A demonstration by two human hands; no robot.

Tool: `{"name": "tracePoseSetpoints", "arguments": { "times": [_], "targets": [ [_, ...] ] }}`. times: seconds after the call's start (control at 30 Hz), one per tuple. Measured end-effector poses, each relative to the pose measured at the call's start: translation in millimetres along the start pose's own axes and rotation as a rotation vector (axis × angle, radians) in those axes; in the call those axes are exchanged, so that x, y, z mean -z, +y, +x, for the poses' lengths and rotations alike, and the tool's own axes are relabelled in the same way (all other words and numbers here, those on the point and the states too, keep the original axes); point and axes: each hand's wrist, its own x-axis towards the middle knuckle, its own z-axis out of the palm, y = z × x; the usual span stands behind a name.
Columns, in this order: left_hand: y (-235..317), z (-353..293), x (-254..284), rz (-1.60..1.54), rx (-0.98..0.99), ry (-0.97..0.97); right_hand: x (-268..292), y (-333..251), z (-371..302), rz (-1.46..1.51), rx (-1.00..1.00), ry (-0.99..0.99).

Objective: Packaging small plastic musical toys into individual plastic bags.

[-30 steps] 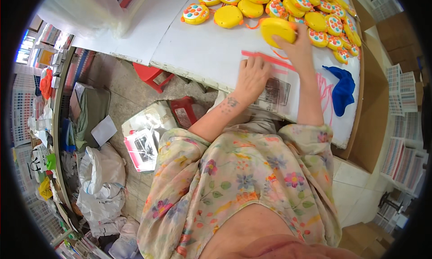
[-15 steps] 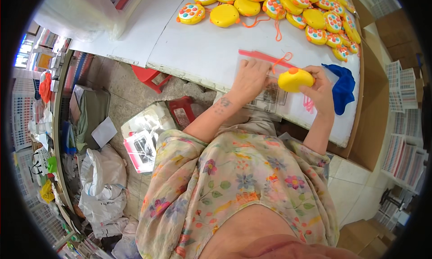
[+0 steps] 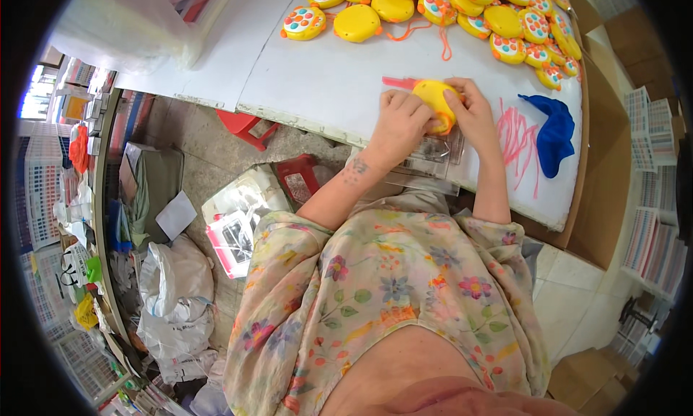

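- Left hand (image 3: 399, 120): fingers curled around the left side of a yellow round toy (image 3: 435, 102), gripping it.
- Right hand (image 3: 475, 113): closed on the right side of the same toy, thumb over its near edge.
- Yellow round toy: held between both hands just above the white tabletop (image 3: 325, 84), near its near edge; plain yellow side up.
- Clear plastic bags (image 3: 433, 152): flat stack with dark print, lying on the tabletop right under the hands; print too small to read.
- Red strip (image 3: 395, 81): thin and flat, on the tabletop just left of the toy, partly behind the left hand.
- Row of yellow toys (image 3: 462, 1): many round pieces at the far side of the tabletop, some showing coloured dots, some plain; orange cords trail from them.
- Pink cords (image 3: 514, 131): loose bundle on the tabletop, right of the right hand.
- Blue cloth (image 3: 554, 131): crumpled, at the right end of the tabletop.
- Red stool (image 3: 244, 126): on the floor below the tabletop's left edge.
- Pink-and-white package (image 3: 229, 235): flat, on the floor to the left of the person.
- White sacks (image 3: 170, 293): heaped on the floor, near left.
- Cardboard box (image 3: 610, 149): brown, standing right of the tabletop.
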Motion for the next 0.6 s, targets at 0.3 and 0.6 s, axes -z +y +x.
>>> {"name": "tracePoseSetpoints", "arguments": {
  "times": [0.3, 0.6],
  "targets": [
    [-2.1, 3.2, 2.8, -0.19, 0.089, 0.006, 14.7, -17.3, -16.2, -0.501, -0.012, 0.176],
    [-0.7, 10.3, 1.5, -0.308, 0.172, -0.072, -7.9, -22.8, -31.7, -0.393, -0.117, 0.106]
  ]
}}
